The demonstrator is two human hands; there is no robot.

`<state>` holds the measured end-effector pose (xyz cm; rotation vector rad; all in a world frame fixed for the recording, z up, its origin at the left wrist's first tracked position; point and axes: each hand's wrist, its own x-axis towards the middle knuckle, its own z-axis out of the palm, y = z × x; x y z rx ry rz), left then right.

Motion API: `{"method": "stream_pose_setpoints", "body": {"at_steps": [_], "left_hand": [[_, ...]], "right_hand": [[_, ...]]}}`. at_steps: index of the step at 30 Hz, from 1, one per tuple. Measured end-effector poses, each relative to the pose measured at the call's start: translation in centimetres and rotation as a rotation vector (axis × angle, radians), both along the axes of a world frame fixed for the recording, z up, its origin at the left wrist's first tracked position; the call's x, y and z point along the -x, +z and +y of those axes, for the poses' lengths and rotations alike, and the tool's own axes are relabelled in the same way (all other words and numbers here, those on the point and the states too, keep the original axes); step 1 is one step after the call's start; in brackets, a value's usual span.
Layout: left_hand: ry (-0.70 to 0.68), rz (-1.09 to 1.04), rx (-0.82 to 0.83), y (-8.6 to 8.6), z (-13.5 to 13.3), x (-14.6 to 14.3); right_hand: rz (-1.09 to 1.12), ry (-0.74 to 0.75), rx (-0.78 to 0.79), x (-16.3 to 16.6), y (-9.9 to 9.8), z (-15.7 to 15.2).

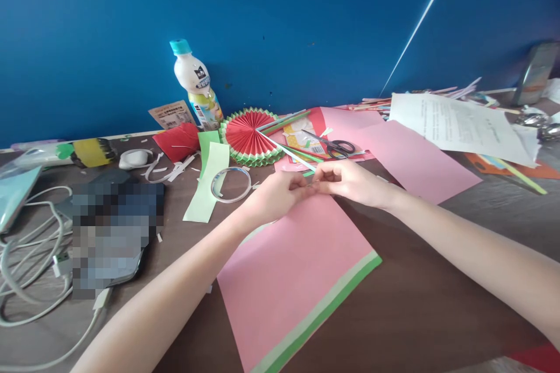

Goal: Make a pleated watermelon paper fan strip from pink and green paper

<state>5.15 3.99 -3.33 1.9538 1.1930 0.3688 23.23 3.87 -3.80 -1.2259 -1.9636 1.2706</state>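
Your left hand and right hand meet fingertip to fingertip at the far edge of the large pink paper sheet with green-banded borders, which lies on the dark brown wood-grain table between your forearms. The fingers of both hands are drawn into narrow pinches; you hide the contact yourself, so I cannot tell whether paper or some small piece sits between them.

For this close work at the edge, I'd let the left fingertips steady the paper while the right ones do the fine pressing, lightly, since a hard squeeze would probably crease it. Rest your wrists low so the sheet lies flat, and line up the borders before you press; a skewed edge would likely show across the whole sheet.

The pink face looks matte and smooth, with straight sides. Its near right border carries a pale green band beside a deeper green band. Just beyond your hands, to the left, a round red pleated-paper rosette with a green zigzag rim shows sharp radiating folds, and thin white and green sticks slant from it toward your fingers. Left of your left hand lies a clear, glossy ring-shaped roll of tape, touching a flat pale green paper strip. Past your right hand are metal scissors with black loop handles.
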Motion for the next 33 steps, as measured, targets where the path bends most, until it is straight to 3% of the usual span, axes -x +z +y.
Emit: {"method": "stream_pose_setpoints", "body": {"at_steps": [4,7,9,14,18,23,28,33], "left_hand": [[0.025,-0.021,0.022,0.0,0.3,0.2],[0.076,-0.060,0.004,0.1,0.6,0.7],[0.100,-0.112,0.021,0.0,0.7,1.0],[0.085,-0.214,0.071,-0.9,1.2,1.6],[0.135,-0.162,0.051,-1.6,1.6,1.8],[0.141,-0.160,0.046,-2.1,1.8,1.7],[0.161,-0.178,0.058,-1.9,1.8,1.8],[0.193,-0.198,0.105,-1.4,1.7,1.7]], "right_hand": [[-0.032,-0.101,-0.134,-1.1,-0.6,1.2],[-0.158,-0.430,-0.549,-3.1,-2.3,3.2],[-0.297,-0.572,-0.685,-4.4,-3.5,4.5],[-0.514,-0.558,-0.587,-5.9,-4.3,5.6],[-0.536,-0.504,-0.486,-5.9,-3.5,5.4],[-0.575,-0.477,-0.489,-6.0,-3.7,5.4],[-0.413,-0.554,-0.474,-5.9,-4.0,5.4],[-0.097,-0.519,-0.373,-4.9,-2.6,4.8]]}}
